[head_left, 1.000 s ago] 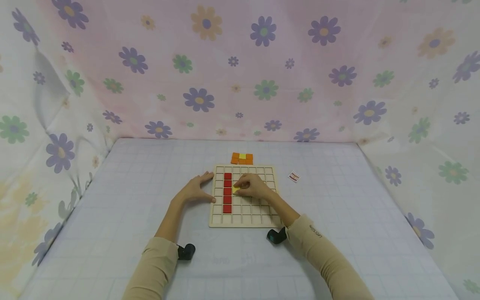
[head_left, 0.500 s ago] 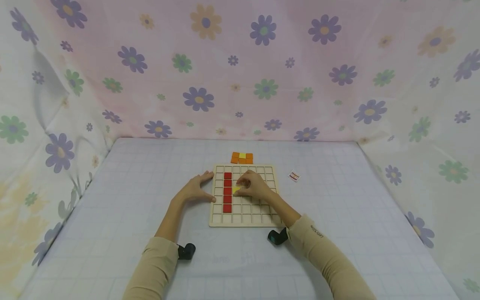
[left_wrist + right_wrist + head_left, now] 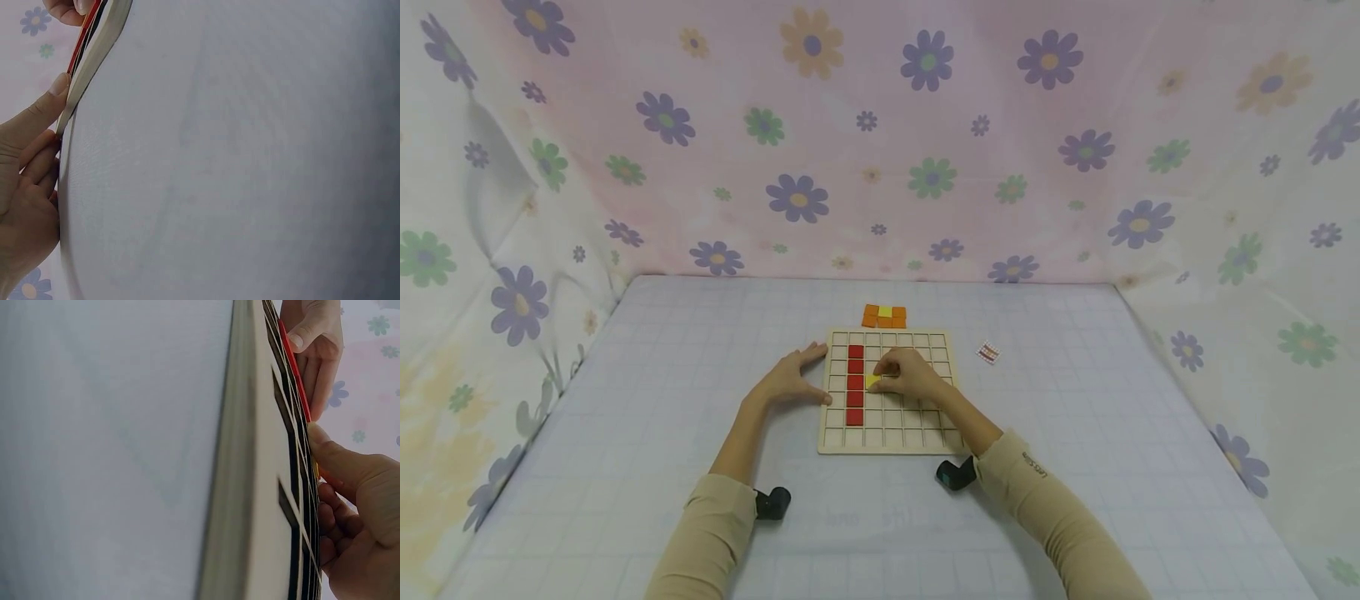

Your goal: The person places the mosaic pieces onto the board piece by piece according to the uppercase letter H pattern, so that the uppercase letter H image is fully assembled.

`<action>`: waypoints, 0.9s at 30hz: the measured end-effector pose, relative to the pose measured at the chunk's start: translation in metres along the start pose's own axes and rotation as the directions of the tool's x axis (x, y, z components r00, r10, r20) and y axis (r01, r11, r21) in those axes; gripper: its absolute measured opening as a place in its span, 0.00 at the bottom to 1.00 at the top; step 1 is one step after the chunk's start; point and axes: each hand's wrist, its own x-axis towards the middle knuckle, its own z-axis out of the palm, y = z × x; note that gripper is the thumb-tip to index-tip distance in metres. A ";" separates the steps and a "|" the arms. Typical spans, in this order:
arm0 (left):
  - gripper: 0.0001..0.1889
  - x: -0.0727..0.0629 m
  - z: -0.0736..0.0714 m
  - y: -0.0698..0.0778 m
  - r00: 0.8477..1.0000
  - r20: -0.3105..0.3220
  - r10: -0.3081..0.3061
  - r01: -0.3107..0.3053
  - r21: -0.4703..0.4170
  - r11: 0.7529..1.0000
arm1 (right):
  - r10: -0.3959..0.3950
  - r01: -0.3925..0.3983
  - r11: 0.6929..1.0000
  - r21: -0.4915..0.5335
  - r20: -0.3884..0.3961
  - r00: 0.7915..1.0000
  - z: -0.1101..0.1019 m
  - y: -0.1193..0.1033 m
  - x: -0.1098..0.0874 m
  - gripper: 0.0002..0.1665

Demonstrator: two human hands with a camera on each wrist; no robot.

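A pale wooden grid board [image 3: 887,450] lies on the table, with a column of several red square tiles [image 3: 855,382] in its left part. Just right of the middle red tile is a yellow square tile [image 3: 872,382], its edges between the thumb and index finger of my right hand [image 3: 912,375]. In the right wrist view the yellow is mostly hidden behind the right thumb [image 3: 340,459]. My left hand [image 3: 786,379] rests against the board's left edge with fingers spread. The left wrist view shows its thumb [image 3: 40,112] touching the board's edge.
Beyond the board lie several orange tiles [image 3: 870,317] with another yellow tile [image 3: 885,312] among them. A small printed card [image 3: 988,353] is to the board's right. Black wrist devices sit at both cuffs, and a flowered cloth [image 3: 880,167] surrounds the table.
The yellow tile, tilted a second ago, now lies flatter in the cell beside the red column. My right fingertips shifted slightly around it; the left hand stayed in place.
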 end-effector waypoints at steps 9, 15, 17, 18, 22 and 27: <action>0.51 0.000 0.000 0.001 1.000 -0.002 0.001 -0.001 -0.004 1.000 | 0.006 -0.006 1.000 -0.009 -0.025 1.000 0.001 0.000 -0.001 0.15; 0.51 -0.001 0.001 0.000 1.000 0.000 0.002 -0.002 0.000 1.000 | 0.026 -0.028 0.999 -0.046 -0.036 0.999 0.003 0.002 0.000 0.16; 0.51 -0.002 0.000 0.000 1.000 -0.001 0.007 -0.007 0.000 1.000 | 0.026 -0.028 0.998 -0.049 -0.037 0.999 0.003 0.002 0.000 0.16; 0.51 -0.002 0.001 0.000 1.000 -0.002 0.007 -0.007 0.001 1.000 | 0.021 -0.023 0.998 -0.050 -0.038 0.999 0.002 0.001 -0.001 0.16; 0.51 -0.002 0.000 0.001 1.000 -0.003 0.005 -0.005 0.008 1.000 | 0.006 -0.008 0.999 -0.049 -0.044 0.999 0.003 0.001 -0.001 0.15; 0.51 -0.003 -0.001 0.001 1.000 -0.007 0.009 -0.009 0.013 1.000 | -0.013 0.012 1.000 -0.007 -0.037 0.999 0.003 0.004 -0.001 0.15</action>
